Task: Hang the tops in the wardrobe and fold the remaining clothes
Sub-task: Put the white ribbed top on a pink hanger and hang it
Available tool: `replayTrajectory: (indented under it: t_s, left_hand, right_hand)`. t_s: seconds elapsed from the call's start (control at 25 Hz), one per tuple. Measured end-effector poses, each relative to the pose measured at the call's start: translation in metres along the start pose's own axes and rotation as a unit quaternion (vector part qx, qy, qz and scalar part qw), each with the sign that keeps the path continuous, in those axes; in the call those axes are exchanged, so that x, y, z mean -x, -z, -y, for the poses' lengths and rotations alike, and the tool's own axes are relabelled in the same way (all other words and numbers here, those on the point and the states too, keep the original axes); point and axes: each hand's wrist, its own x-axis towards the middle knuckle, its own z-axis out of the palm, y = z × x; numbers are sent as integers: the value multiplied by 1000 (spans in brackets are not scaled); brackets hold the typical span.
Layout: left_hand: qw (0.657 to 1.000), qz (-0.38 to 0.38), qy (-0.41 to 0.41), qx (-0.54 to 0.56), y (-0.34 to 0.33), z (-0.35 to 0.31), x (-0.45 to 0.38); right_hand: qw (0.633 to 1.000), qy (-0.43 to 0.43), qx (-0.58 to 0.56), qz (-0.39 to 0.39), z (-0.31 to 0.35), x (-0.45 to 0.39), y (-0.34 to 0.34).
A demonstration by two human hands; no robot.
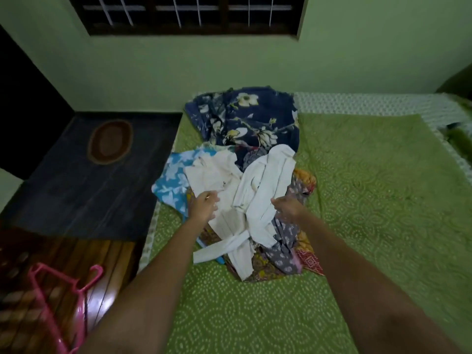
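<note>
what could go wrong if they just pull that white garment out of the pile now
The white garment is tangled with a cream top and lies on patterned clothes, so lifting it may drag others along. The pile sits near the bed's edge; pieces could slide to the floor. The pink hangers lie out of reach.

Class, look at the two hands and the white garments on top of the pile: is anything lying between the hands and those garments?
Nothing visible does. The left hand and right hand are already at the white garments, which lie on top of the pile on the green bed cover. The other clothes lie under or beside them.
</note>
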Motion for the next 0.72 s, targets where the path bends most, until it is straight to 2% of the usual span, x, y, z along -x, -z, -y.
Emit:
replayTrajectory:
  t_s: [0.2, 0.32, 0.36, 0.4, 0.48, 0.56, 0.64, 0.72]
  left_hand:
    - [995, 30, 85, -52, -60, 82, -110]
    - [991, 36, 125, -17, -95, 99, -154]
    - [992, 23, 125, -8, -106, 99, -163]
    - [993, 5, 120, 0, -116, 96, -175]
    - [993, -33, 106, -29, -129, 91, -192]
    - [984, -36, 64, -164, -135, 92, -202]
    - [956, -11, -10, -292, -135, 98, -199]
    - [950, 11, -31, -309, -123, 97, -192]
  right_hand:
    - [998, -62, 9, -22, -59, -104, -38]
    - [993, -106, -28, -50, -78, -154, -56]
    - [989, -117, -47, -81, -80, -169, -60]
    - [981, -116, -54, -146, -83, -187, -61]
    - [978, -95, 50, -179, -83, -209, -56]
    - [978, -76, 94, -172, -83, -217, -46]
    - [976, -60, 83, -190, -86, -214, -40]
    - [985, -28, 72, -154, -92, -199, -35]
